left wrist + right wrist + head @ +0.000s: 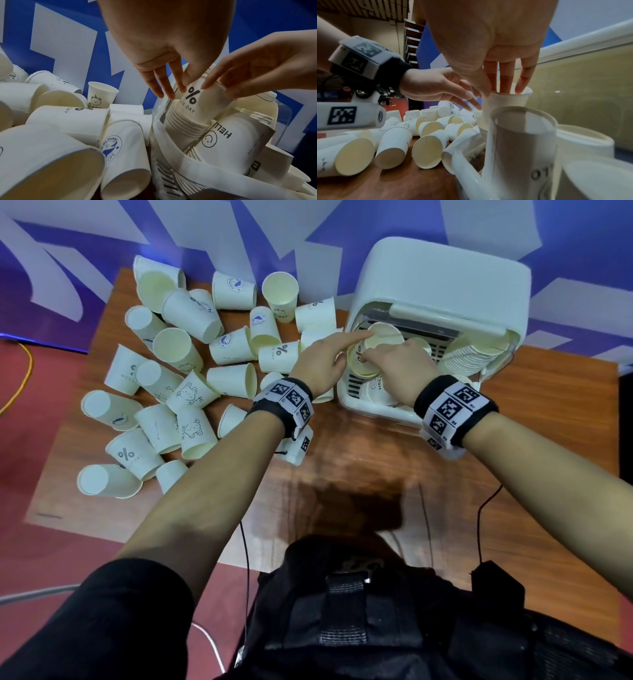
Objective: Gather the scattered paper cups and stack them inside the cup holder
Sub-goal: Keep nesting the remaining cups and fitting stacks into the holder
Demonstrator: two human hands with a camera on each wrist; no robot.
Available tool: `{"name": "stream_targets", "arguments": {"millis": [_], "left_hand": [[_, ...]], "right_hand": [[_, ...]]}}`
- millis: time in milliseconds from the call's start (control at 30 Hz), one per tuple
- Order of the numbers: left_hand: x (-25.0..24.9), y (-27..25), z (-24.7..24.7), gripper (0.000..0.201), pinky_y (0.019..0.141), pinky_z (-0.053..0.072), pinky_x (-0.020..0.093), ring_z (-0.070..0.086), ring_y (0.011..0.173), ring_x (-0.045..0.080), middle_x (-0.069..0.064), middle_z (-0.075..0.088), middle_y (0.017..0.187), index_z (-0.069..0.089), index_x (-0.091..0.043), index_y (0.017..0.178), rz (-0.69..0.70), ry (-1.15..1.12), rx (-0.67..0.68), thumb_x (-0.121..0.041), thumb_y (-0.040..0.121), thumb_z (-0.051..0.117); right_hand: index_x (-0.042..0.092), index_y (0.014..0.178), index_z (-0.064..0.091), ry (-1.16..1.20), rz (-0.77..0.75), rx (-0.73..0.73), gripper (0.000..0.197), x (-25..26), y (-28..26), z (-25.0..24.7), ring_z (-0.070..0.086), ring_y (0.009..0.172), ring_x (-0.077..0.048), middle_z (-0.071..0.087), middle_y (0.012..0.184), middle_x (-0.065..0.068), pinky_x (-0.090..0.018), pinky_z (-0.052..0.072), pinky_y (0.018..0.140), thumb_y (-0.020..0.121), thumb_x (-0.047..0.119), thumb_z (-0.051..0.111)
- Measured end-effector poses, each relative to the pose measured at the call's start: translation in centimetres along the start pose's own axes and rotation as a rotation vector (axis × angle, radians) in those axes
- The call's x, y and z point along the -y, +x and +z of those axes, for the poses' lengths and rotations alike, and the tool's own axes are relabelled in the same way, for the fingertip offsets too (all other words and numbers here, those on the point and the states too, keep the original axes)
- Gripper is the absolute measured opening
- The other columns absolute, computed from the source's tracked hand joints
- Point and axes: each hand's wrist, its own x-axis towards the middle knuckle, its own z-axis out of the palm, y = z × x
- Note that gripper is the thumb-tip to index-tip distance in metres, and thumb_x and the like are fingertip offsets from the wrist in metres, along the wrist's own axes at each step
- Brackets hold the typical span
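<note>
Behind everything hung a blue wall with white shapes (164, 220), and below it the red floor (20, 440) ran around a wooden table (342, 474). At the table's far right sat the white cup holder (442, 289), its front tray already carrying rows of nested cups. To its left, the scattered paper cups (171, 378) lay on their sides across the wood, touching and overlapping. The head view showed both hands meeting over the tray but hid the grip; the wrist views filled that in. From the left wrist, the left hand (159, 54) had its fingers out nearly straight, the tips touching the side of the cup marked with a percent sign (197, 102), which sat partway into a nested stack (185, 125) in the holder, just beside another stack whose top cup had a smiley face (221, 140). From the right wrist, the right hand (489, 44) pinched that same cup at its rim, fingers dipped inside and the thumb, I think, on the outside, though blur made that uncertain. A yellow cable (20, 381) lay on the floor at the left.
</note>
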Motion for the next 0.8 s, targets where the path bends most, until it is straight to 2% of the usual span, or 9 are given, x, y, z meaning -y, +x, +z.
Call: {"name": "stream_targets", "arguments": {"millis": [133, 233, 333, 433, 500, 600, 700, 800], "left_hand": [[0.4, 0.0, 0.2, 0.048, 0.099, 0.032, 0.016, 0.052, 0.121, 0.019, 0.004, 0.058, 0.132, 0.057, -0.016, 0.13, -0.06, 0.055, -0.016, 0.001, 0.088, 0.044], [0.9, -0.1, 0.5, 0.048, 0.101, 0.032, 0.021, 0.049, 0.125, 0.021, 0.004, 0.056, 0.135, 0.056, -0.017, 0.131, -0.09, 0.108, -0.009, 0.0, 0.088, 0.044], [1.3, -0.1, 1.0, 0.05, 0.104, 0.034, 0.029, 0.047, 0.125, 0.022, 0.003, 0.054, 0.137, 0.053, -0.019, 0.134, -0.121, 0.148, 0.012, -0.001, 0.089, 0.044], [1.5, 0.0, 1.5, 0.051, 0.102, 0.04, 0.037, 0.048, 0.121, 0.026, 0.008, 0.052, 0.133, 0.052, -0.017, 0.135, -0.118, 0.18, 0.017, -0.001, 0.088, 0.045], [1.7, -0.1, 1.9, 0.053, 0.097, 0.042, 0.037, 0.047, 0.118, 0.027, 0.012, 0.048, 0.131, 0.047, -0.018, 0.14, -0.148, 0.207, 0.033, -0.003, 0.089, 0.045], [2.0, -0.6, 2.7, 0.061, 0.098, 0.04, 0.036, 0.046, 0.114, 0.03, 0.016, 0.046, 0.125, 0.038, -0.021, 0.146, -0.178, 0.197, 0.045, -0.001, 0.089, 0.046], [2.2, -0.9, 3.0, 0.067, 0.098, 0.04, 0.037, 0.046, 0.11, 0.031, 0.017, 0.047, 0.117, 0.032, -0.025, 0.148, -0.215, 0.176, 0.055, 0.001, 0.088, 0.045], [2.1, -1.0, 3.0, 0.069, 0.1, 0.04, 0.038, 0.046, 0.111, 0.03, 0.016, 0.045, 0.118, 0.03, -0.029, 0.149, -0.242, 0.159, 0.079, -0.001, 0.088, 0.045]], "right_hand": [[0.017, 0.136, 0.046, 0.104, -0.003, -0.126, 0.059, -0.4, -0.9, 2.0, 0.057, 0.093, -0.036, 0.062, 0.098, -0.013, -0.043, 0.034, 0.09, 0.083, -0.008, 0.043], [0.016, 0.14, 0.043, 0.193, 0.036, -0.151, 0.055, -0.9, -1.6, 3.7, 0.048, 0.119, -0.032, 0.06, 0.118, -0.011, -0.043, 0.026, 0.105, 0.088, -0.002, 0.044], [0.013, 0.139, 0.045, 0.243, 0.053, -0.154, 0.046, -1.4, -1.9, 5.0, 0.03, 0.139, -0.03, 0.051, 0.138, -0.01, -0.041, 0.017, 0.112, 0.094, 0.007, 0.045], [0.014, 0.14, 0.045, 0.254, 0.068, -0.139, 0.042, -1.5, -1.7, 5.5, 0.024, 0.142, -0.029, 0.044, 0.144, -0.009, -0.044, 0.011, 0.115, 0.098, 0.017, 0.043], [0.015, 0.141, 0.044, 0.243, 0.086, -0.117, 0.042, -1.3, -1.5, 5.7, 0.02, 0.143, -0.03, 0.039, 0.148, -0.008, -0.047, 0.01, 0.116, 0.099, 0.018, 0.043], [0.019, 0.144, 0.038, 0.21, 0.133, -0.067, 0.046, -1.0, -1.1, 5.7, 0.015, 0.144, -0.03, 0.03, 0.153, -0.006, -0.05, 0.008, 0.116, 0.098, 0.019, 0.041], [0.022, 0.144, 0.037, 0.191, 0.179, -0.037, 0.047, -0.6, -0.5, 5.4, 0.014, 0.144, -0.031, 0.032, 0.15, -0.006, -0.05, 0.008, 0.116, 0.098, 0.019, 0.041], [0.021, 0.143, 0.038, 0.197, 0.238, 0.018, 0.046, 0.0, 0.0, 4.8, 0.009, 0.145, -0.031, 0.03, 0.151, -0.007, -0.051, 0.004, 0.116, 0.097, 0.018, 0.04]]}}
